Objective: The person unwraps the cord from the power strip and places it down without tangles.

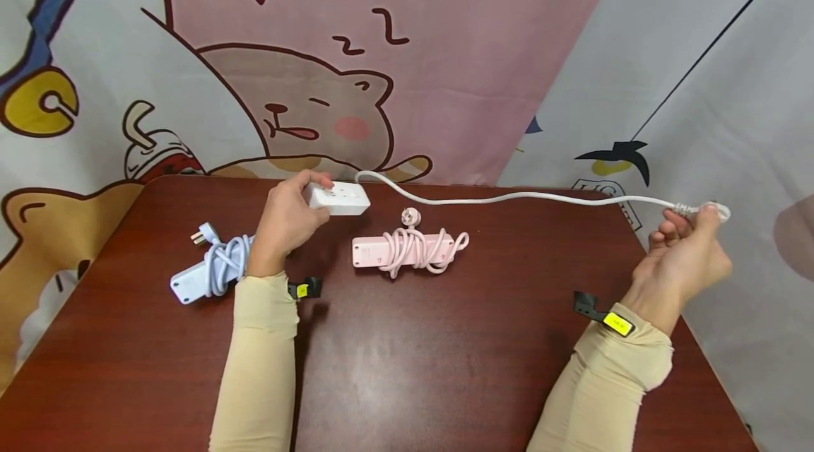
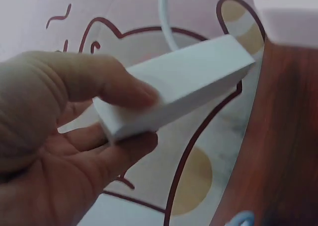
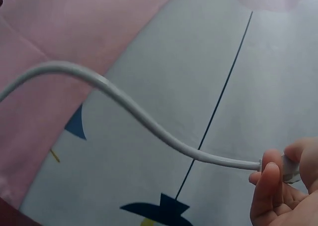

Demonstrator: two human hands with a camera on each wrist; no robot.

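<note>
My left hand (image 1: pixel 284 220) grips one end of a white power strip (image 1: pixel 346 199) above the far part of the table, thumb on one side and fingers on the other. From the strip's far side a white cord (image 1: pixel 470 201) runs in a slack wave to the right. Off at the far right, my right hand (image 1: pixel 683 258) pinches the plug end of that cord (image 3: pixel 228 161) between thumb and fingers. The plug (image 3: pixel 290 169) is mostly hidden by the fingers in the right wrist view. In the left wrist view the white strip (image 2: pixel 184 74) is tilted.
A pink power strip (image 1: pixel 372 252), its cord wound around it, lies mid-table. A blue power strip (image 1: pixel 191 284) with a wound cord lies at the left, partly behind my left wrist. The brown table (image 1: pixel 407 367) ends at a cartoon-printed curtain (image 1: pixel 483 49).
</note>
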